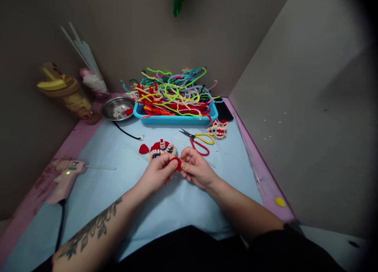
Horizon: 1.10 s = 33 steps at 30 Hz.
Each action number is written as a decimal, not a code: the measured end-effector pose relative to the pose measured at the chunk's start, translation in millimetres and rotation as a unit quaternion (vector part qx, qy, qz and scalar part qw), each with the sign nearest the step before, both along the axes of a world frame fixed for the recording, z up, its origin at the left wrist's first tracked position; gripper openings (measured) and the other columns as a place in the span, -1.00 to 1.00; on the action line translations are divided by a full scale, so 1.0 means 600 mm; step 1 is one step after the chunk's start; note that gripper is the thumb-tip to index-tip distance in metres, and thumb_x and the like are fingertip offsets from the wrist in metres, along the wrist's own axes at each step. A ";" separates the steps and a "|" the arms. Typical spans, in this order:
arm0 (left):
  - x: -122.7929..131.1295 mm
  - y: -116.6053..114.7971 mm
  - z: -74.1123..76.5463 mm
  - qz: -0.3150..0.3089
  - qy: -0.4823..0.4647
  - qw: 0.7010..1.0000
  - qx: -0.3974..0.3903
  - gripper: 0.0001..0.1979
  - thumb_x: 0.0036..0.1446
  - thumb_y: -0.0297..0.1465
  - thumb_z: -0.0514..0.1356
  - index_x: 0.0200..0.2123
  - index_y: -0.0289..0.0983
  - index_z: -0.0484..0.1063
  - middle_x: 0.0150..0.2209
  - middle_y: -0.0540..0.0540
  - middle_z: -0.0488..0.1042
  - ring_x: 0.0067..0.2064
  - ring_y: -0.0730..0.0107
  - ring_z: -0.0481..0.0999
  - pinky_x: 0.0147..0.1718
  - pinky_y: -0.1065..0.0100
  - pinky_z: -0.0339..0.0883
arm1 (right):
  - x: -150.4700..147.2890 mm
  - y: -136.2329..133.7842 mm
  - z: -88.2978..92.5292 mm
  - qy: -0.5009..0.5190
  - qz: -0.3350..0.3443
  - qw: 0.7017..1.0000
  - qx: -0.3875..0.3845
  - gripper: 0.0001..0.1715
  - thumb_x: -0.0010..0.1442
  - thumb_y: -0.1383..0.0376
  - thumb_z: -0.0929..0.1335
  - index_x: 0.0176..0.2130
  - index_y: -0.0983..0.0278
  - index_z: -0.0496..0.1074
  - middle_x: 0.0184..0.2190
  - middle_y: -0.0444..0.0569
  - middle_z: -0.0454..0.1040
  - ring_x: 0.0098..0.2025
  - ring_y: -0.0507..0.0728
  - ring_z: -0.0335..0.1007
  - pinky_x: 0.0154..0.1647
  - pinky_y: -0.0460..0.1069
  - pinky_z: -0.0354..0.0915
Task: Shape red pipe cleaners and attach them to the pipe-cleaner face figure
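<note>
Between my fingers is a small rounded red piece (178, 164), perhaps coiled pipe cleaner. My left hand (159, 170) pinches it from the left, thumb on top. My right hand (197, 169) closes its fingertips on the right edge. Just behind my left hand lies a red, cream and blue lion-like head (162, 145), its lower part covered by the hand. A loose red piece (143, 148) rests to its left. Scissors (193, 137) with one yellow and one red handle lie behind my right hand, blades apart. A smaller cream and red head (217, 129) sits farther right.
A blue tray (177, 121) heaped with colourful pipe cleaners stands at the back, beside a metal bowl (108, 113). A pink glue gun (67, 181) with a lit green light lies left. A black phone-like slab (224, 110) and a yellow disc (279, 202) are at right.
</note>
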<state>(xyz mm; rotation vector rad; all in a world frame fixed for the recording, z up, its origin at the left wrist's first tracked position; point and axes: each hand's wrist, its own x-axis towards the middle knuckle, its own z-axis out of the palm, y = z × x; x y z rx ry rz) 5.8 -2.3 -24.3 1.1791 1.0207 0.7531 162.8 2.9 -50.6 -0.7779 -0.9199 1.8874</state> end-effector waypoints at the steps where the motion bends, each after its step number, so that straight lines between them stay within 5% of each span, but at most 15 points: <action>1: 0.000 0.000 -0.002 -0.002 0.002 1.000 -0.003 -0.62 0.07 -0.06 0.19 -0.46 -0.27 0.25 -0.66 0.12 0.26 -0.68 0.60 0.15 -0.70 0.50 0.00 | 0.000 0.000 0.000 -0.003 -0.002 1.000 -0.003 -0.51 -0.05 0.15 0.52 -0.33 0.23 0.19 -0.61 -0.33 0.34 -0.71 -0.12 0.22 -0.78 -0.25 0.05; 18: 0.007 -0.010 -0.009 0.023 -0.059 0.994 -0.088 -0.59 -0.05 -0.09 0.31 -0.56 -0.28 0.27 -0.71 0.11 0.24 -0.71 0.66 0.05 -0.73 0.52 -0.14 | 0.005 0.000 -0.021 -0.065 0.041 0.996 0.035 -0.51 -0.01 0.11 0.49 -0.35 0.22 0.14 -0.61 -0.29 0.40 -0.71 -0.11 0.21 -0.77 -0.24 0.06; 24: -0.005 0.005 0.003 0.020 0.028 0.999 -0.006 -0.76 0.02 -0.24 0.25 -0.39 -0.28 0.32 -0.64 0.12 0.30 -0.68 0.59 0.21 -0.70 0.52 0.04 | 0.014 0.005 -0.008 -0.111 -0.001 0.990 0.087 -0.63 0.07 0.08 0.43 -0.27 0.25 0.29 -0.58 -0.23 0.37 -0.66 -0.08 0.22 -0.71 -0.19 0.09; 27: -0.006 0.004 0.006 0.050 0.068 0.995 0.044 -0.75 -0.01 -0.35 0.25 -0.26 -0.24 0.30 -0.60 0.14 0.33 -0.65 0.55 0.26 -0.65 0.50 0.10 | 0.020 0.004 0.003 -0.196 -0.028 0.970 0.139 -0.74 0.13 0.12 0.38 -0.34 0.26 0.33 -0.60 -0.22 0.33 -0.63 -0.06 0.19 -0.63 -0.14 0.12; 33: 0.004 -0.003 0.001 0.028 0.080 0.994 0.076 -0.82 0.03 -0.32 0.21 -0.30 -0.24 0.32 -0.58 0.12 0.32 -0.59 0.52 0.27 -0.59 0.47 0.13 | 0.018 -0.001 0.010 -0.340 -0.084 0.900 0.258 -0.85 0.16 0.28 0.33 -0.45 0.26 0.38 -0.51 -0.13 0.37 -0.46 0.01 0.25 -0.44 -0.08 0.16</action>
